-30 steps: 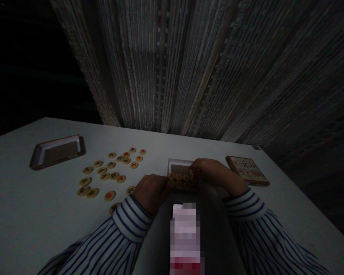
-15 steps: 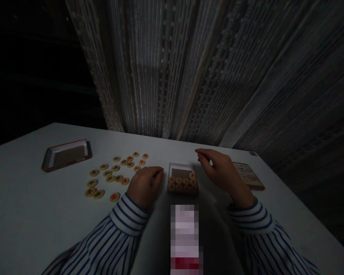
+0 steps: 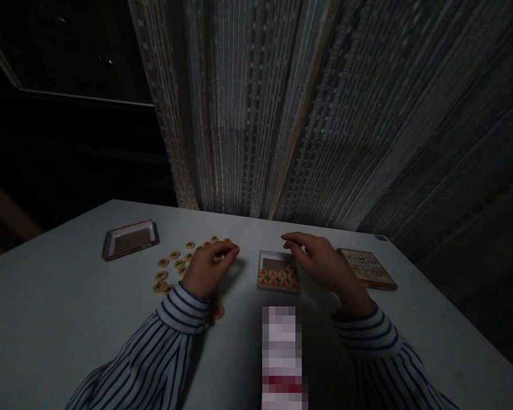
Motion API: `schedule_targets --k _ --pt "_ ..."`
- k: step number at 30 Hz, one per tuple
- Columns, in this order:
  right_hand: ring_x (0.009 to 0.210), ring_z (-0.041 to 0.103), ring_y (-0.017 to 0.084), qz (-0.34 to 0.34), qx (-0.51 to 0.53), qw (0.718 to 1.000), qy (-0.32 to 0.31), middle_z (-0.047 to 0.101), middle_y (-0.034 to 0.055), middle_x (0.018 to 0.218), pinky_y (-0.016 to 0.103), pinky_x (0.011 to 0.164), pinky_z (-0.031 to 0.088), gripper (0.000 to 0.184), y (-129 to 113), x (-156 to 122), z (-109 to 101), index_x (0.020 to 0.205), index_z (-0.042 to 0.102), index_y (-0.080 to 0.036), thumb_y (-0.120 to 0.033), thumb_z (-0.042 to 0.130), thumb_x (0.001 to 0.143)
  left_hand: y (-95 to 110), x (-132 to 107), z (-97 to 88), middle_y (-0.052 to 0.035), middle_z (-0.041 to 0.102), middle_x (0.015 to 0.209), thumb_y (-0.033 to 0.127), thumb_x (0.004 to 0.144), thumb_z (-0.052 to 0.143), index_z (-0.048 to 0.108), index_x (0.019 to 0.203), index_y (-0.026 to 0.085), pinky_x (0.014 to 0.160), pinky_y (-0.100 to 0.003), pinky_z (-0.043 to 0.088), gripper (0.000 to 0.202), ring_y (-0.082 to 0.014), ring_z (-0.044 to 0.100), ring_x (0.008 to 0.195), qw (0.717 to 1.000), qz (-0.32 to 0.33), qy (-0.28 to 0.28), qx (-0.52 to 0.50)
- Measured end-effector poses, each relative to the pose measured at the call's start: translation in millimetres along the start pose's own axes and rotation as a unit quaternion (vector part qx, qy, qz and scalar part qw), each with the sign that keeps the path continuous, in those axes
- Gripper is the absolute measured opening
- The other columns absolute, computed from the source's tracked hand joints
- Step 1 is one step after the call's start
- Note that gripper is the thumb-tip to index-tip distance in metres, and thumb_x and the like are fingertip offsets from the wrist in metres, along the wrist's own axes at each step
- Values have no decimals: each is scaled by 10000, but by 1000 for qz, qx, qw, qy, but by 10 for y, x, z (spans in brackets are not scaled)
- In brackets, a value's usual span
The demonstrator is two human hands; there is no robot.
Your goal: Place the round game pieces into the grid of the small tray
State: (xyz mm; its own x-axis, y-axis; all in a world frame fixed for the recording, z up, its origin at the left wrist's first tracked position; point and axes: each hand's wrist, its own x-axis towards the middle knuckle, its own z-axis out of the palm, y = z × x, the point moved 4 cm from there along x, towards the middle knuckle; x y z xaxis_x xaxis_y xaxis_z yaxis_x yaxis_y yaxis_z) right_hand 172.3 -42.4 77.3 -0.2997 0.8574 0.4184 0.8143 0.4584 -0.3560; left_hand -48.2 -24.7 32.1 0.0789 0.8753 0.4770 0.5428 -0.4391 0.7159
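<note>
My left hand (image 3: 208, 269) hangs over the right part of a loose spread of xiangqi pieces (image 3: 163, 262), round pale discs with black or red characters. Its thumb and fingertips meet in a pinch; whatever they hold is hidden. A small open box (image 3: 279, 254) stands between my hands, with rows of red-marked pieces (image 3: 283, 275) in its near part. Just right of the box, my right hand (image 3: 320, 262) hovers with fingers curled and thumb close to the index finger. I cannot make out anything in it. One red-marked piece (image 3: 219, 312) lies apart, near my left cuff.
An upturned box lid or tray (image 3: 130, 241) rests on the white table (image 3: 77, 296) at the far left. A flat printed box (image 3: 367, 267) lies right of my right hand. Behind the table's far edge hangs a striped curtain (image 3: 248, 114). A pixelated patch covers the near middle.
The view has shifted, so the table things sit further right. My left hand has moved away from the box, left over the loose pieces. My right hand stays beside the box, slightly nearer its rim.
</note>
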Motion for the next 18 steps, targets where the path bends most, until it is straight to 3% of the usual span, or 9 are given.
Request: schedule_targets --k 4,9,13,18 --pt "944 616 197 -3 -11 1000 -18 682 66 1024 343 834 465 297 6 3 109 1066 625 -192 -262 425 858 -100 111 -265 -44 707 794 409 764 535 674 848 166 687 -264 501 293 -165 631 732 1000 -16 12 7" --pt "925 626 200 -16 -14 999 -36 684 75 1021 356 828 478 291 -25 16 217 1029 638 -180 -251 417 854 -368 145 -536 -58 705 753 403 722 566 663 810 137 673 -283 509 296 -170 639 690 996 -52 76 -13" --pt "893 639 191 -34 -15 999 -27 697 64 979 334 785 502 274 -43 19 264 997 650 -200 -235 430 838 -523 77 -599 -51 704 712 405 714 563 662 806 141 620 -284 509 297 -174 637 664 993 -82 85 -8" --pt "867 645 194 -58 -27 997 -34 704 61 946 334 764 512 270 -126 119 306 991 655 -209 -239 444 826 -648 36 -584 -50 711 755 396 735 537 673 834 149 627 -273 501 299 -156 619 656 996 -69 33 42"
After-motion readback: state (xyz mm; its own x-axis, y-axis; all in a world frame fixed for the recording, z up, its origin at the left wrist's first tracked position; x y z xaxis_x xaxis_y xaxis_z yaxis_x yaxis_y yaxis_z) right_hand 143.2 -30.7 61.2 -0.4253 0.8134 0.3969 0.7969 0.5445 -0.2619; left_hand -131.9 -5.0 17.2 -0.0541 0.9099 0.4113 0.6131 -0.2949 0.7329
